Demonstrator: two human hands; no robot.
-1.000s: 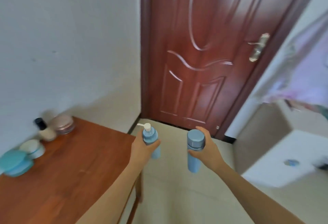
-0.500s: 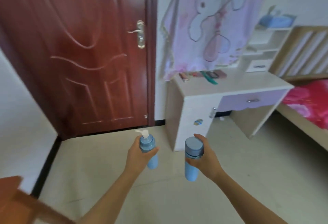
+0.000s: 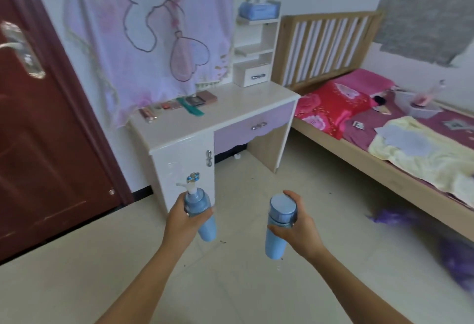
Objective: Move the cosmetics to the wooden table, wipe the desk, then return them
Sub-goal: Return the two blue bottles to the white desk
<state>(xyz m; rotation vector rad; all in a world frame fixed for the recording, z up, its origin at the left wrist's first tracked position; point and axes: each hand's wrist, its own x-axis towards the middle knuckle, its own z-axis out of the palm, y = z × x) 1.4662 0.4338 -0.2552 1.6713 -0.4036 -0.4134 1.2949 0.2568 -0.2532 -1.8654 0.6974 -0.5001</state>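
My left hand (image 3: 183,218) is wrapped around a blue pump bottle (image 3: 202,214) with a white nozzle. In my right hand (image 3: 298,223) I hold a blue capped bottle (image 3: 278,223) upright. Both are held over the floor, in front of the white desk (image 3: 230,111) with a purple drawer. At the desk's back left lie several small cosmetics (image 3: 177,105), among them compacts, tubes and a green comb (image 3: 191,108). The wooden table is out of view.
A dark red door (image 3: 46,123) stands to the left. A pink cartoon cloth (image 3: 154,28) hangs behind the desk. A small white shelf unit (image 3: 255,49) with a blue tissue box sits at the desk's right. A bed (image 3: 384,128) fills the right side. Purple material (image 3: 456,254) lies on the floor.
The view has swung right, from the wooden table and door to the white desk and bed. Both hands keep the same grip on the two bottles. The desk looks closer.
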